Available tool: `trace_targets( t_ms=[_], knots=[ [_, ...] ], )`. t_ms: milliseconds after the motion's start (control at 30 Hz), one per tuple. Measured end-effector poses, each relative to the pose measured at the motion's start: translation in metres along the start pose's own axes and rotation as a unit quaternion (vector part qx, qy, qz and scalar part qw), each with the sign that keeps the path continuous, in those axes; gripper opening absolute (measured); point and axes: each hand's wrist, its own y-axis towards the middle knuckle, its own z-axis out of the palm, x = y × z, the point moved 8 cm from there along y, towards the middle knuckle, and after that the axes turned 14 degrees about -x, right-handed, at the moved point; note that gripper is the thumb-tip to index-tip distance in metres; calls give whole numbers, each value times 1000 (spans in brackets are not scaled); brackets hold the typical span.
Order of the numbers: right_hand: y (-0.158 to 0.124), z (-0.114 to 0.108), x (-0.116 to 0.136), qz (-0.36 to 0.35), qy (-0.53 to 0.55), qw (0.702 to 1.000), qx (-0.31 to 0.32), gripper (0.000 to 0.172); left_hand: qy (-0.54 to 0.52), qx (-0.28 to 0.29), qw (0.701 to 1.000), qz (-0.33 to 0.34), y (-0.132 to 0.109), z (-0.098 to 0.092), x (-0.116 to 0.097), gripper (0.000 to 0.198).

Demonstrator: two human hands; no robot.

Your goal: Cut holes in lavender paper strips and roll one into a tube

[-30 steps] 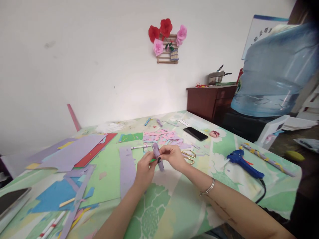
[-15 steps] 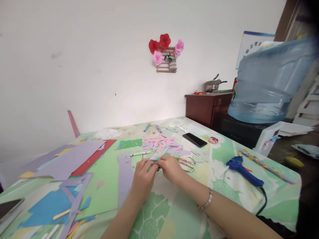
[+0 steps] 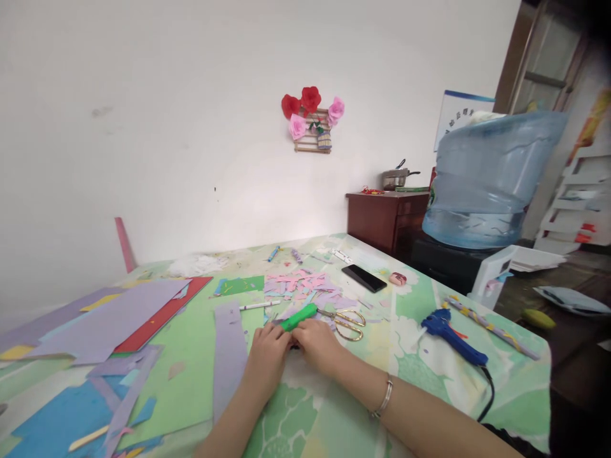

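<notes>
My left hand (image 3: 268,356) and my right hand (image 3: 317,346) meet over the near middle of the table, fingers closed together. From between them juts a bright green stick-shaped thing (image 3: 301,315), pointing up and right; its lower part is hidden by my fingers, and its exact kind does not show. Gold-handled scissors (image 3: 351,323) lie just beyond my right hand, part of the blades covered. A pale purple paper strip (image 3: 229,346) is beside my left hand. Behind the hands are a white pen (image 3: 259,306) and a heap of pink and purple paper scraps (image 3: 300,283).
A blue glue gun (image 3: 453,337) with its cord and a decorated stick (image 3: 494,327) lie right. Farther back are a black phone (image 3: 364,278) and a small pink case (image 3: 397,278). Green sheets (image 3: 176,381), purple sheets (image 3: 114,318) and blue paper (image 3: 62,416) spread left.
Much more of the green thing now shows above my fingers, tilted up and right. My hands remain together, and the camera view has shifted slightly.
</notes>
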Motion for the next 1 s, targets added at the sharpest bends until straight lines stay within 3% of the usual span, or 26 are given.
trace_targets(
  t_ms=[233, 400, 567, 867, 1000],
  knots=[
    [-7, 0, -9, 36, 33, 999, 3, 16, 8, 6, 1000, 4, -1, 1, -3, 22],
    [-10, 0, -28, 77, 91, 992, -41, 17, -1, 8, 1000, -3, 0, -1, -5, 22],
    [-9, 1, -39, 118, 165, 978, -48, 20, -63, 7, 998, -8, 0, 4, -9, 18],
    [-11, 4, -35, 126, 132, 983, -23, 23, -37, 14, 999, -28, 1, 17, -7, 24],
    [-12, 7, -34, 138, 94, 986, -15, 20, -18, 36, 997, -71, 1, 19, -4, 23]
  ],
)
